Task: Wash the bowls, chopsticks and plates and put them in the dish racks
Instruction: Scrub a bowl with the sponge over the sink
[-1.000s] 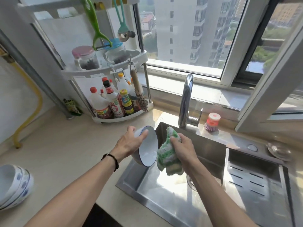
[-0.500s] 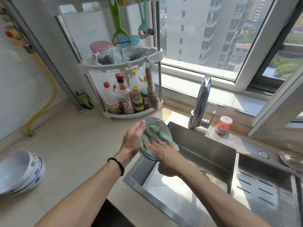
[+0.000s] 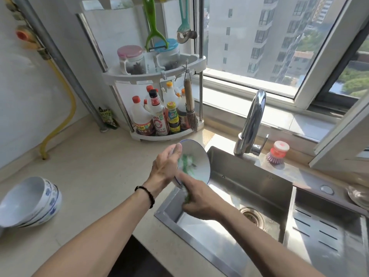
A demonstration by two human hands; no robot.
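The bowl [image 3: 196, 160] is held tilted above the left end of the sink [image 3: 249, 188], its white inside turned toward the camera and its blue rim just over the sink's edge. Half a second ago the green and white cloth [image 3: 186, 162] covered much of the bowl's inside under the right hand's fingers; now the cloth shows partly inside the bowl and partly below its lower rim, and the right hand has slid down and toward the camera. A second ago that hand and the cloth were still beside the bowl, not in it.

The left hand [image 3: 166, 168] grips the bowl from its left side, thumb hooked over the upper rim and the fingers hidden behind the bowl. The right hand [image 3: 199, 198] is clamped on the cloth, fingers curled round it, at the bowl's lower edge, touching the rim. A dark bead bracelet [image 3: 146, 194] sits on the left wrist.

On the tabletop [image 3: 95, 172], well to the left, a stack of blue-patterned bowls [image 3: 30, 202] lies tipped on its side. Behind the held bowl a white corner rack [image 3: 159, 76] carries sauce bottles below and lidded jars above, with a small brush hanging from it. The tap [image 3: 252, 120] rises at the back of the sink, and a pink-bristled dish brush [image 3: 277, 154] stands just beside it to the right.
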